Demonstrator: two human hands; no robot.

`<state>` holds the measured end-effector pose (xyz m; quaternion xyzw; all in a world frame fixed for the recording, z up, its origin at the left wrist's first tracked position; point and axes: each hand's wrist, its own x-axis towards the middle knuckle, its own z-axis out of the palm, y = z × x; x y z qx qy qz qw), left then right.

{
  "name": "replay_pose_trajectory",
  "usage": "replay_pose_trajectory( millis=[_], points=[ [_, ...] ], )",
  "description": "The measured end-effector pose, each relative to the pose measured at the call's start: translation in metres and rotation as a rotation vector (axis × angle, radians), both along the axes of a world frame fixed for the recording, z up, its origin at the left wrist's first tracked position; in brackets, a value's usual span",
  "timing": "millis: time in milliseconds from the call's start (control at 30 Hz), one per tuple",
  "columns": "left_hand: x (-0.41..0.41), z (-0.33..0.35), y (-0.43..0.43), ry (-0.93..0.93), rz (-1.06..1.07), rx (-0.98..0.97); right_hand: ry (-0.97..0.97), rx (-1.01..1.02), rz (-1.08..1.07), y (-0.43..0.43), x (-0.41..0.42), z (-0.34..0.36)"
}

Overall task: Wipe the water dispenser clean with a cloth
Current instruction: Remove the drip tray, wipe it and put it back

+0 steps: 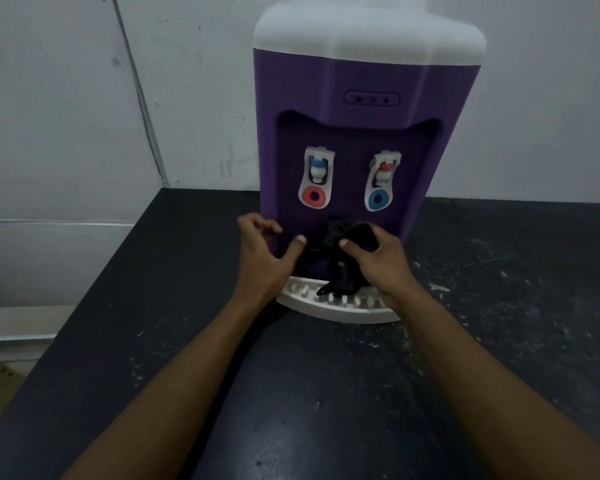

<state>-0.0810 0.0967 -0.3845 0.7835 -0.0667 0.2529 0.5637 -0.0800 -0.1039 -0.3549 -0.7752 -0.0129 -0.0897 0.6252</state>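
**Cloth being gathered at the dispenser's lower front panel**

A purple water dispenser (pixel 354 98) with a white top is being observed standing toward the far edge of a dark tabletop (pixel 326 393), roughly midway along that edge. A black cloth (pixel 340 258) is being held bunched against the lower front of the body, below the two taps, its loose tail draping down onto the white drip tray (pixel 326 306) at the base.

The cloth is being grasped by the right hand (pixel 378 261), thumb pressed into the bunched fabric, fingers wrapped behind it. The left hand (pixel 267 251) is being kept just beside the cloth at the dispenser's left front edge; its fingers are curled and its thumb extended toward the fabric. Whether any cloth is being pinched by it cannot be told.

Judgement: the step in hand is taken to be the wiping of the recessed panel beneath the taps, and most of the body is judged to be awaiting attention.

For good execution, the cloth is best being flattened into a pad, not left crumpled, so that full contact is being made. The trailing end should be gathered up, lest it be dragged through the tray slots. The body is best being steadied by the left hand, and the tap levers are being avoided.
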Motion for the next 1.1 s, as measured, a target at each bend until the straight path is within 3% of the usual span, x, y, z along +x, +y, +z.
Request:
replay_pose_trajectory(
  millis=[133,233,367,467,600,667,867,1100],
  points=[
    [0.014,-0.007,0.020,0.060,0.096,-0.135,-0.119,-0.196,0.053,0.014,0.012,-0.002],
    [0.021,-0.008,0.025,0.164,-0.041,-0.041,-0.308,-0.348,0.141,0.038,0.024,-0.001],
    [0.023,-0.012,0.029,0.136,-0.145,0.018,-0.481,-0.470,0.225,0.064,0.038,-0.004],
    [0.023,-0.013,0.031,0.132,-0.148,0.015,-0.474,-0.563,0.300,0.061,0.047,-0.001],
    [0.026,-0.016,0.028,0.149,-0.152,0.034,-0.407,-0.967,0.470,0.051,0.053,0.005],
    [0.029,-0.019,0.028,0.136,-0.142,0.067,-0.367,-1.075,0.498,0.055,0.056,0.011],
    [0.032,-0.024,0.026,0.089,-0.096,0.146,-0.395,-1.116,0.425,0.060,0.045,0.010],
    [0.029,-0.024,0.023,0.091,-0.022,0.217,-0.285,-1.178,0.312,0.013,0.044,0.015]
  ],
)
